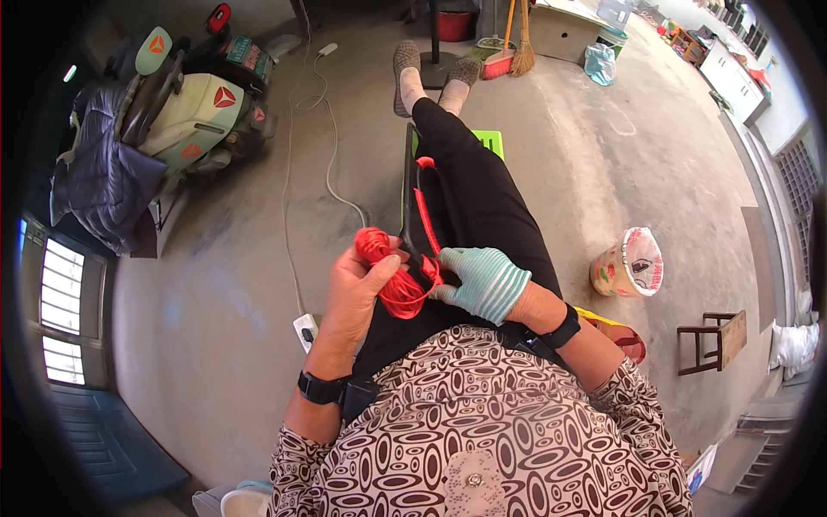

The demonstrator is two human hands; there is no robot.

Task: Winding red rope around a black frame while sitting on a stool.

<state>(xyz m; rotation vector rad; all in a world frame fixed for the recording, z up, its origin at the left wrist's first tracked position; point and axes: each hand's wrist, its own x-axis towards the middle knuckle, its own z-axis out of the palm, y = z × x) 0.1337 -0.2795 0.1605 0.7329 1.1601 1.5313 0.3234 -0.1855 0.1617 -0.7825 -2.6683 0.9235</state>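
Observation:
My bare left hand [359,280] is closed on a bundle of red cord [401,291], thumb across its middle. My right hand [482,283], in a white and green striped glove, pinches a red strand or strip where it meets a black strap-like piece beside the bundle. Running away from my hands along my thigh, this dark piece [410,207] carries a red strip [424,215] on its edge. Against my black trousers its full shape is hard to make out. Part of a bright green plastic stool or crate [489,142] shows under my legs.
At left stands a scooter [200,116] with a purple padded cover. A white cable [332,164] crosses the floor to a power strip [306,330]. To my right are a waste bin [627,265] and a wooden stool [714,342]. Ahead stand a broom [522,53] and red dustpan [497,65].

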